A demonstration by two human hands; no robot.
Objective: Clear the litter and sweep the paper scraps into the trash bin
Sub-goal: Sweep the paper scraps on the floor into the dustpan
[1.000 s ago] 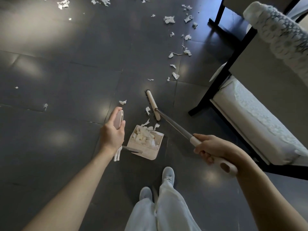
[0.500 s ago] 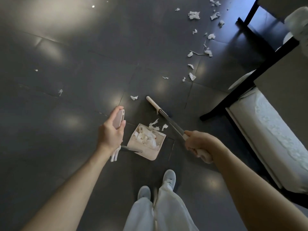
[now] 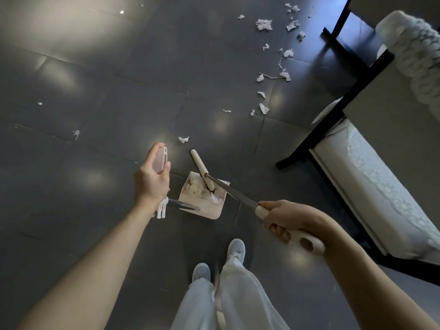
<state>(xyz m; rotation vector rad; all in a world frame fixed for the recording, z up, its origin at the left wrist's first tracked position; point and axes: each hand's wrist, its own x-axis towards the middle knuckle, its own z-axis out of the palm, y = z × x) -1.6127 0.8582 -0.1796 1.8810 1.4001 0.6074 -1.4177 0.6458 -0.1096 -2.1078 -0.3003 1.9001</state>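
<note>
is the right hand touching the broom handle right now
Touching. The head view shows the right hand wrapped around the broom handle, fingers curled under its white grip with no gap.

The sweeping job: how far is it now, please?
Partly done. The dustpan already holds a pile of white scraps. In hand: the left hand grips the dustpan handle, and the right hand holds the broom, its head at the pan's mouth. Left: one scrap just beyond the pan, a trail of scraps near the black frame, and emptying the pan; no trash bin is in view.
</note>
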